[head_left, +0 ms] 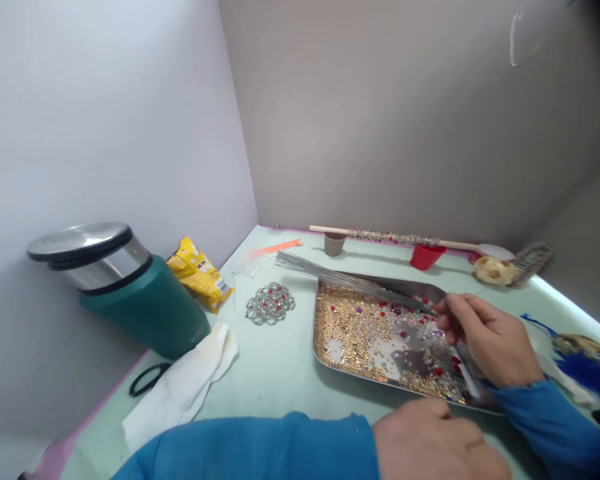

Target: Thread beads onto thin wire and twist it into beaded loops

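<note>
My right hand (495, 337) is over the right side of a metal tray (316, 333), with thumb and forefinger pinched at the end of a bundle of thin metal wires (350, 277). The wires slant across the tray's back left corner. Gold, clear, red and purple beads (353, 327) lie scattered in the tray. Below the right hand, a slim pale stick (469, 380) leans in the tray. In front of the tray's near edge, my left hand (437, 440) is back up with curled fingers; what they hold, if anything, is hidden.
To the left stand a green flask (145, 303) and a yellow packet (200, 273), with a white cloth (185, 383) and a black ring (149, 380) nearby. A beaded piece (270, 303) lies left of the tray. Behind, a beaded rod (395, 237) rests across a brown cup (335, 245) and a red cup (427, 257).
</note>
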Motion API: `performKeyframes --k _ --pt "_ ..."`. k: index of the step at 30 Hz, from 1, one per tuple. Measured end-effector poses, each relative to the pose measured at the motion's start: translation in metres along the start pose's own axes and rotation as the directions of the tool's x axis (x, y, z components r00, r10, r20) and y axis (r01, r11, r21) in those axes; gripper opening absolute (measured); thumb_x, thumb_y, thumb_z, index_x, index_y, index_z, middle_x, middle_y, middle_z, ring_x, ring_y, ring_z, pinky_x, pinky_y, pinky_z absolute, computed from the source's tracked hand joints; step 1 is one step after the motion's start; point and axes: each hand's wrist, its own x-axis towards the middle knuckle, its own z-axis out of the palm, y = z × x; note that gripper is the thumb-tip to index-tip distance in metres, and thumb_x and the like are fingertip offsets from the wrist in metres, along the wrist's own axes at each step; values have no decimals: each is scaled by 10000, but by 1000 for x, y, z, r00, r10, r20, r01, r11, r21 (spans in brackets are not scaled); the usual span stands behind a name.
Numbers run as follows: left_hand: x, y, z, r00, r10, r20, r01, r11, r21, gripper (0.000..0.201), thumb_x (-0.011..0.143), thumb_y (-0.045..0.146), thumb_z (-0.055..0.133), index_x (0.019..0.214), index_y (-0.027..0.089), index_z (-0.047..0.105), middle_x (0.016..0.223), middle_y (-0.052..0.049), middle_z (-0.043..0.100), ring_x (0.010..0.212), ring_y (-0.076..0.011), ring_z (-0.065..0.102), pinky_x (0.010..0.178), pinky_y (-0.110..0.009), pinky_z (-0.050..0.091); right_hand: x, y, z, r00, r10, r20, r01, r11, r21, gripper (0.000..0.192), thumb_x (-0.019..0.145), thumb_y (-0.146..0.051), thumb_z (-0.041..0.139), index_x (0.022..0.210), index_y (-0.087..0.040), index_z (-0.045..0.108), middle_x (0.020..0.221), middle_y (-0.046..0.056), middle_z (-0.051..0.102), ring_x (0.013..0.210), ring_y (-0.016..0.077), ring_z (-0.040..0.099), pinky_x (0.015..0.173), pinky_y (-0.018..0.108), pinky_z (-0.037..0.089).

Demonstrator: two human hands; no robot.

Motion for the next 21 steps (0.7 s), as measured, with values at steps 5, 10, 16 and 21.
performKeyframes --k 5,10,16,21 --pt "-1 -20 -17 935 -330 -125 349 919 182 213 874 257 406 792 157 575 790 -72 570 751 -171 505 630 -336 350 -3 -1 1 997 -2 77 17 981 -193 381 760 -576 500 636 -220 560 512 34 560 435 162 496 460 291 392" --pt "-8 -36 -12 920 -376 -107 390 902 187 362 865 444 403 823 127 573 788 -75 574 810 -199 514 699 -362 387 -11 -12 4 998 -55 36 58 996 -72 342 766 -553 506 618 -247 546 512 30 542 440 163 472 496 309 381" --pt "-10 -41 -15 806 -580 -120 570 814 -112 343 843 432 433 1013 151 528 990 -93 563 896 -188 532 745 -334 459 -14 -15 0 992 -76 103 78 997 -14 368 759 -560 506 548 -261 542 497 50 519 424 173 464 454 326 383" --pt "-10 -46 -20 655 -747 -113 696 655 -295 368 826 343 459 1140 152 457 1080 -111 548 962 -208 538 790 -352 486 -8 -6 -5 980 -51 193 31 994 102 324 659 -601 586 600 -287 640 592 107 590 425 198 517 427 346 436"
